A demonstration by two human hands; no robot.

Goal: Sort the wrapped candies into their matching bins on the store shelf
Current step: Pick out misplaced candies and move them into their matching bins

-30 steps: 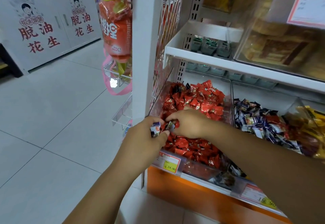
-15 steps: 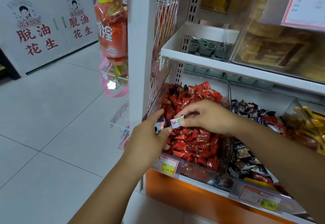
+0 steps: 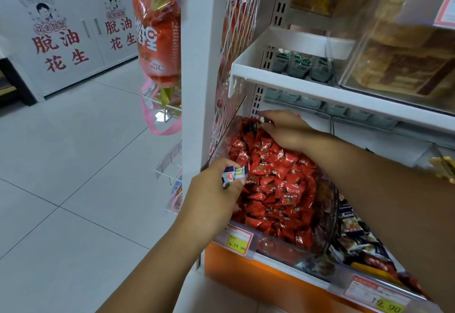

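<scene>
The left hand (image 3: 216, 191) sits at the 9 o'clock edge of the clear bin (image 3: 278, 247). Its fingers and thumb are narrowed round a small bunch of white-and-blue candies (image 3: 234, 174), which poke out of the grip toward 1 o'clock. The right hand (image 3: 283, 129) reaches to the bin's 12 o'clock end, fingers (image 3: 273, 116) curled down onto the back of the heap. A small white scrap shows at their tips, but whether they pinch it cannot be told. Just at 9 o'clock of those tips a dark wrapper (image 3: 251, 125) lies on the pile.

The red candies (image 3: 278, 189) fill the bin: shiny pillow-shaped wrappers with a small pale print, heaped up toward the back.

At 10 o'clock in the view a white cabinet (image 3: 61, 42) with red characters stands on the pale tiled floor (image 3: 73, 165). An orange carrot-shaped bag (image 3: 157, 37) hangs at 11 o'clock beside the white shelf post (image 3: 199, 66). A yellow price tag (image 3: 237, 241) sits on the bin's 6 o'clock lip. At the bin's 3 o'clock a neighbouring bin (image 3: 357, 241) holds mixed dark wrappers, largely hidden by the person's arm (image 3: 394, 202). The upper shelf (image 3: 320, 91) overhangs the right hand and carries a clear box of brown snacks (image 3: 406, 66) at 2 o'clock.
</scene>
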